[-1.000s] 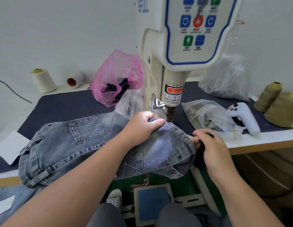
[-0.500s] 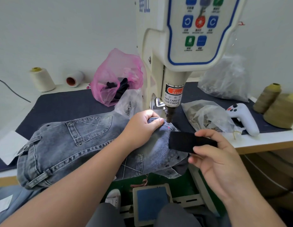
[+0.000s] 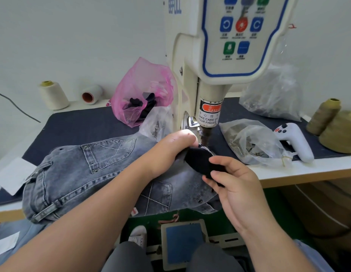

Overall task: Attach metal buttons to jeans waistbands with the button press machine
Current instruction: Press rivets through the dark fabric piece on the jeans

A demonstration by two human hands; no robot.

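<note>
Grey jeans (image 3: 76,173) lie across the dark table mat, their waistband end bunched under the punch (image 3: 207,134) of the cream button press machine (image 3: 213,65). My left hand (image 3: 176,146) grips the denim right beside the punch, fingers curled over the fold. My right hand (image 3: 229,177) pinches a black fabric piece (image 3: 200,160) between thumb and fingers and lays it over the waistband, its far end reaching the punch. No button is visible at the die.
A pink bag (image 3: 139,95) with dark pieces and clear bags of metal parts (image 3: 249,142) flank the machine. A white controller (image 3: 296,142) and olive thread cones (image 3: 331,124) sit right, cream spools (image 3: 53,95) left. A foot pedal (image 3: 183,246) lies below.
My right hand lifted the black fabric piece from beside the waistband, then carried it left and forward onto the denim under the punch. My left hand kept its grip in place.
</note>
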